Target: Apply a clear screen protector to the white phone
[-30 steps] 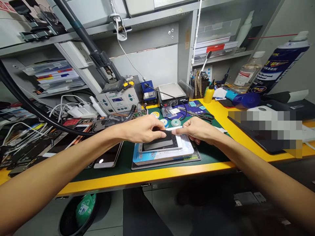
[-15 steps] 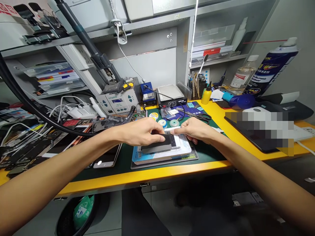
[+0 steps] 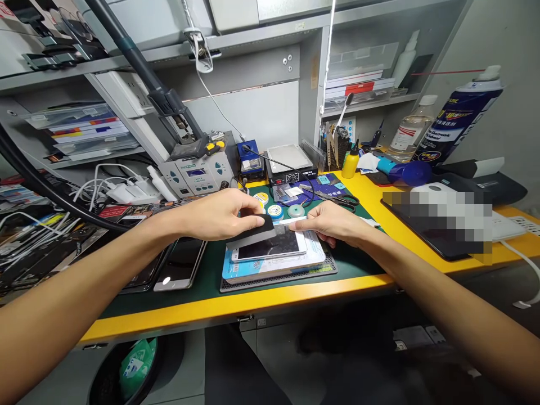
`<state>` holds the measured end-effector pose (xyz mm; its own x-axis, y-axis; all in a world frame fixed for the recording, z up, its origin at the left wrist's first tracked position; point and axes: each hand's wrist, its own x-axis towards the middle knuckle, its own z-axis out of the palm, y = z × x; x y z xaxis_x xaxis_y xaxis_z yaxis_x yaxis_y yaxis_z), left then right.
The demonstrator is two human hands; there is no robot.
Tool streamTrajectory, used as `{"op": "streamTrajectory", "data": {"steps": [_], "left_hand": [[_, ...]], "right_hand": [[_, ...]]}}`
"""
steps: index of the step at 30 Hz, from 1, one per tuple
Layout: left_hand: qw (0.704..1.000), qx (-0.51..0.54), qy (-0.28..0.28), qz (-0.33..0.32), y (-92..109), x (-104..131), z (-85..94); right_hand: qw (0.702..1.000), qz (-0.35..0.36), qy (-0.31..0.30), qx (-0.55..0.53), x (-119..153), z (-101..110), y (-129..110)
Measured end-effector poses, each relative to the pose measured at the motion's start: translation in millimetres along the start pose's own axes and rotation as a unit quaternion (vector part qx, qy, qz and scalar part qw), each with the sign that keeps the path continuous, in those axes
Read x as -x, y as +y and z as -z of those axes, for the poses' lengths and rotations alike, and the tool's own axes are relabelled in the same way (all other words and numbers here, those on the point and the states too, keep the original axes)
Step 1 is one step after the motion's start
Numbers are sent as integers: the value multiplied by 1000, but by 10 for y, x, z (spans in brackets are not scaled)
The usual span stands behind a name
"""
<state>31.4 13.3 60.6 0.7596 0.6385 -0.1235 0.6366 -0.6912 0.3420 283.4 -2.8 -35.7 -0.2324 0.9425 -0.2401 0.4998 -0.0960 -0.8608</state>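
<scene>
A white phone point(image 3: 280, 246) with a dark screen lies on a blue-and-white book-like block point(image 3: 253, 269). Between thumb and fingers, my left hand point(image 3: 225, 216) pinches a thin dark grey rectangular sheet point(image 3: 264, 229), tilted over the phone's left part; its exact kind is unclear. My right hand point(image 3: 333, 224) is closed on the phone's far right end, thumb on top and other fingers partly hidden. Beneath the block is a grey perforated pad point(image 3: 274, 280) on a green mat point(image 3: 358, 270).
To the left lie another phone point(image 3: 179, 264) and a clutter of parts and cables. Small round tins point(image 3: 275, 211), scissors point(image 3: 343, 198) and a control box point(image 3: 291, 169) stand behind. A dark tablet-like slab point(image 3: 422, 230) is at the right; the yellow table edge point(image 3: 236, 305) runs in front.
My left hand has moved left and lifted the dark sheet, uncovering more of the phone's screen. My right hand keeps its hold on the phone. The view has shifted slightly.
</scene>
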Motion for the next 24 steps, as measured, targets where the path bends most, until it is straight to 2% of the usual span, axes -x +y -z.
{"op": "streamTrajectory", "data": {"steps": [3,9,24], "left_hand": [[1000,-17,5,-16,46,-56,-65],[997,-39,-26,-60,72,-153,-96],[990,-51,-35,-126,97,-126,-97]], "right_hand": [[1000,-3,-2,-5,0,-1,2],[1000,4,-2,-7,31,1,-16],[1000,-8,15,15,60,-22,-76]]}}
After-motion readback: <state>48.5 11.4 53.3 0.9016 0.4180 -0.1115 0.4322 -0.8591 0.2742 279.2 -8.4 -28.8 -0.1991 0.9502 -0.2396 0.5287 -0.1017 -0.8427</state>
